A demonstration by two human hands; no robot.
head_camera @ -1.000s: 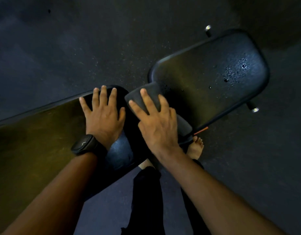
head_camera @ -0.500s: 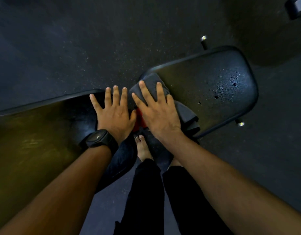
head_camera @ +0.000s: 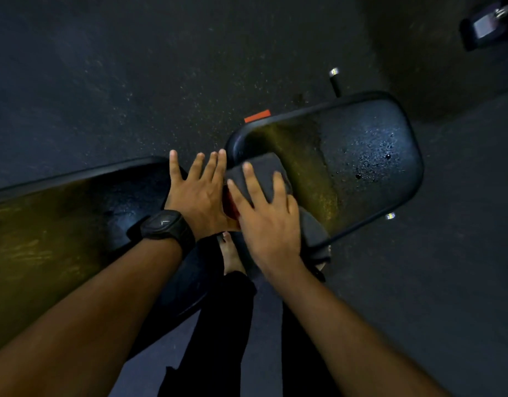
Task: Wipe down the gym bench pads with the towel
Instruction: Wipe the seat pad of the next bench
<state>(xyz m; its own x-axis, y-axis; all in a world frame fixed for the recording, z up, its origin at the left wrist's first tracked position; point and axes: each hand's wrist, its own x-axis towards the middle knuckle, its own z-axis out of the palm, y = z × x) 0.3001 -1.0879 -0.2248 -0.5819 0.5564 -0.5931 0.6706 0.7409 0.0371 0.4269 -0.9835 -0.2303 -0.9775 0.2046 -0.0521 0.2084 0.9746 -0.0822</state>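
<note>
Towel (head_camera: 262,164) under right grip (head_camera: 270,224) (flat palm)

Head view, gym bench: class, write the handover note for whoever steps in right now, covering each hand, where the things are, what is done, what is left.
Left hand: open, fingers spread, resting flat on the end of the long black padded back pad.
Right hand: straight fingers pressing the folded dark grey towel onto the near end of the shorter black seat pad.
Done: apparently only the seat pad's near part, which looks smeared.
Left: droplets on its far end; the back pad, whose state I cannot judge.
</note>
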